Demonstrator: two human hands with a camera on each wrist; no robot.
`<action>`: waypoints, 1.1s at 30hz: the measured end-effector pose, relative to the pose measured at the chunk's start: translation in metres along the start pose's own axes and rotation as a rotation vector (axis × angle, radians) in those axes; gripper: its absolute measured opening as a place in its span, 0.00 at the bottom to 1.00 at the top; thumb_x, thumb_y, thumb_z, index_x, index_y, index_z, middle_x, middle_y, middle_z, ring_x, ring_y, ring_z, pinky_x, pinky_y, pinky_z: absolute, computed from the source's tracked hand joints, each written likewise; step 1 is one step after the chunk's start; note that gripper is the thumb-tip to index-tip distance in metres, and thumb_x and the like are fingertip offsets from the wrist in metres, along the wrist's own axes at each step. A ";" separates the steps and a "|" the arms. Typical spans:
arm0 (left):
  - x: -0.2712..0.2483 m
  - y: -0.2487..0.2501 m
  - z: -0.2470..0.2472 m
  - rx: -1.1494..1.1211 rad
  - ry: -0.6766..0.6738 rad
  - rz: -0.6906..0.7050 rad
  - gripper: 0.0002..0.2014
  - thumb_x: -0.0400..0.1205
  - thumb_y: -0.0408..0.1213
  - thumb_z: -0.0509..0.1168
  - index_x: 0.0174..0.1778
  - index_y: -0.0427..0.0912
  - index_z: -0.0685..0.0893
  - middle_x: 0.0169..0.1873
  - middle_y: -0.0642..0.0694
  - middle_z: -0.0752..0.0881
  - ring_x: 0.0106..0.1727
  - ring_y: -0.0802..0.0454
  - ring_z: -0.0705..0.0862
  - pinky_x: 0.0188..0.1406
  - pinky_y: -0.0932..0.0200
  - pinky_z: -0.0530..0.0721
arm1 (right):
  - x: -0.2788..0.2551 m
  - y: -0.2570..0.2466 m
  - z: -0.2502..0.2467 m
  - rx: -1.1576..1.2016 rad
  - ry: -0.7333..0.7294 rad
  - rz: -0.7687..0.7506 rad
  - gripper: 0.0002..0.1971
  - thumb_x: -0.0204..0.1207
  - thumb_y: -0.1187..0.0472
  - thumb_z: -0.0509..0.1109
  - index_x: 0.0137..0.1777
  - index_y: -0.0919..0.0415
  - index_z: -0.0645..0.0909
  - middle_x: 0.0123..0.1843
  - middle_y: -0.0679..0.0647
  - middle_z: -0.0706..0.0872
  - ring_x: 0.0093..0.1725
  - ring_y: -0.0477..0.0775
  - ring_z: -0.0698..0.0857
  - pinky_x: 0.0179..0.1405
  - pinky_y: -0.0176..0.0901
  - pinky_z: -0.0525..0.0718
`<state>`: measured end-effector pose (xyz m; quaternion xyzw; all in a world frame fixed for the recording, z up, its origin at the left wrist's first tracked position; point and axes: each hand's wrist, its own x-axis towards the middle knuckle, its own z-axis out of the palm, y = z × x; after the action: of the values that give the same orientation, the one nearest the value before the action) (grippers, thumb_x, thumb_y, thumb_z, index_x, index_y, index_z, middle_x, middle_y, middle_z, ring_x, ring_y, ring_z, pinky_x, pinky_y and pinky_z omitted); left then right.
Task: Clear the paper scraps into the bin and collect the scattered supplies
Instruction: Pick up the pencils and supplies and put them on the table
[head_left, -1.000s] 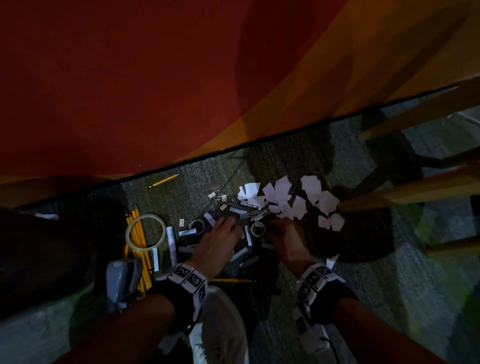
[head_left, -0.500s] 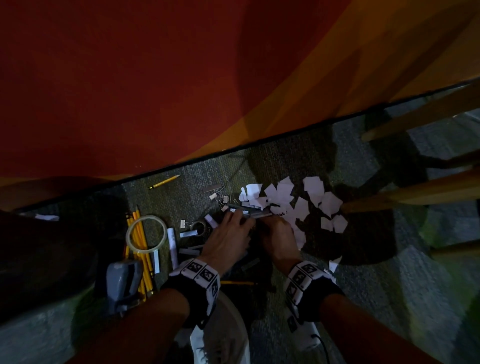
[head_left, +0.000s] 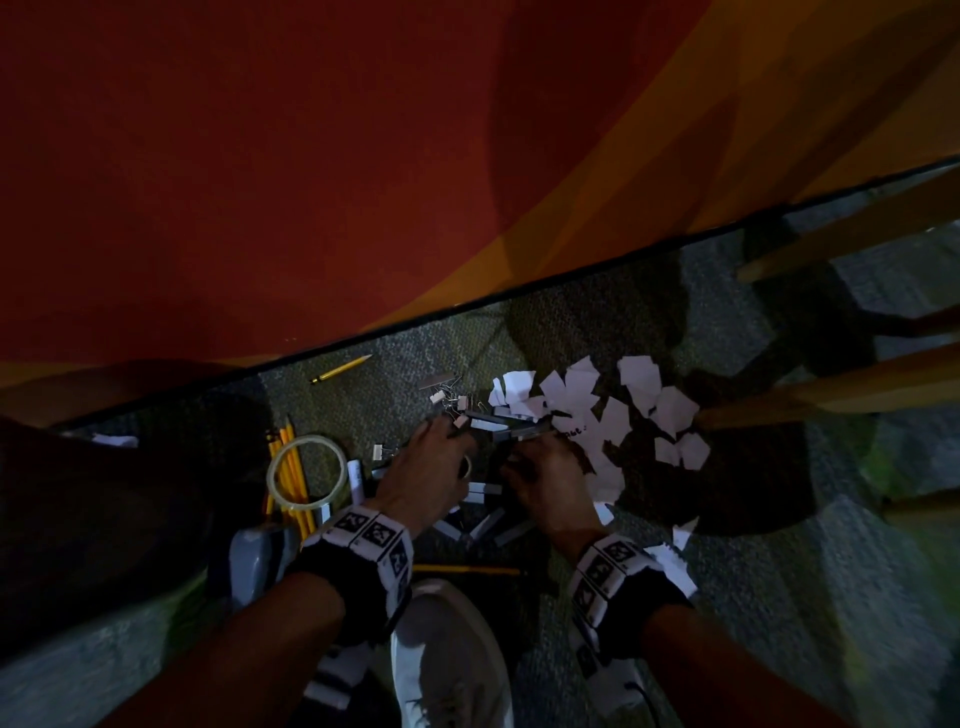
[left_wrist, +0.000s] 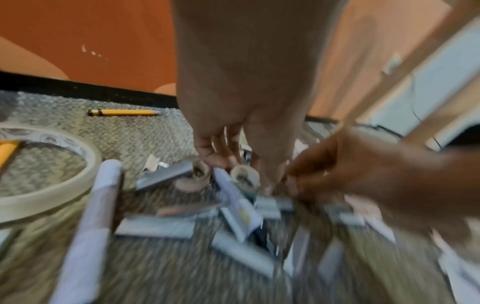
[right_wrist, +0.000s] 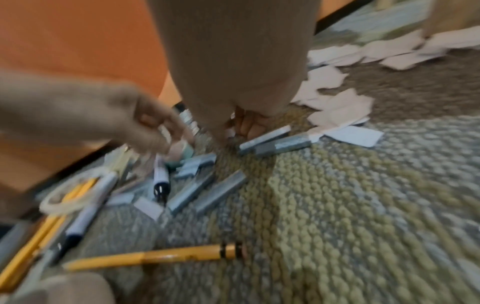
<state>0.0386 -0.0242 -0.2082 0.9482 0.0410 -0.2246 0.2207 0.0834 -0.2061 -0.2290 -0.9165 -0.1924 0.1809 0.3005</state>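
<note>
1. The left hand (head_left: 431, 470) reaches fingers down among staple strips (left_wrist: 155, 226) and small tape rolls (left_wrist: 245, 174) on the carpet (right_wrist: 337, 205); whether it holds anything cannot be told
2. The right hand (head_left: 550, 475), fingers curled, works beside it; its grip is unclear
3. Paper scraps (head_left: 613, 410) lie just right of the hands, against a chair leg (head_left: 831, 397)

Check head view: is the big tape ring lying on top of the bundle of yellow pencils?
Yes, the tape ring lies over the yellow pencils, which show through its middle and stick out beyond it.
</note>
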 end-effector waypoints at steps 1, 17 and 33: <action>0.002 0.000 -0.002 -0.030 0.015 0.013 0.17 0.77 0.39 0.74 0.63 0.50 0.83 0.60 0.44 0.73 0.69 0.40 0.71 0.64 0.42 0.79 | 0.001 -0.001 0.002 -0.012 -0.018 0.001 0.08 0.74 0.67 0.72 0.49 0.61 0.91 0.51 0.60 0.90 0.51 0.62 0.85 0.53 0.50 0.84; 0.086 0.044 -0.033 0.056 -0.040 0.076 0.25 0.85 0.47 0.66 0.79 0.49 0.71 0.79 0.38 0.63 0.77 0.33 0.60 0.69 0.31 0.74 | 0.082 0.049 -0.070 -0.011 0.242 0.231 0.13 0.83 0.68 0.62 0.48 0.76 0.87 0.49 0.73 0.88 0.50 0.71 0.87 0.54 0.57 0.82; 0.105 0.036 -0.009 -0.353 0.182 -0.042 0.12 0.85 0.28 0.62 0.60 0.36 0.88 0.62 0.37 0.80 0.61 0.38 0.80 0.55 0.50 0.78 | 0.088 0.045 -0.028 -0.114 0.018 0.162 0.10 0.79 0.66 0.71 0.57 0.66 0.87 0.58 0.65 0.85 0.59 0.65 0.83 0.58 0.46 0.77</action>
<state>0.1423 -0.0551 -0.2330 0.9101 0.1194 -0.1321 0.3741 0.1829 -0.2125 -0.2545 -0.9463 -0.1250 0.1850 0.2339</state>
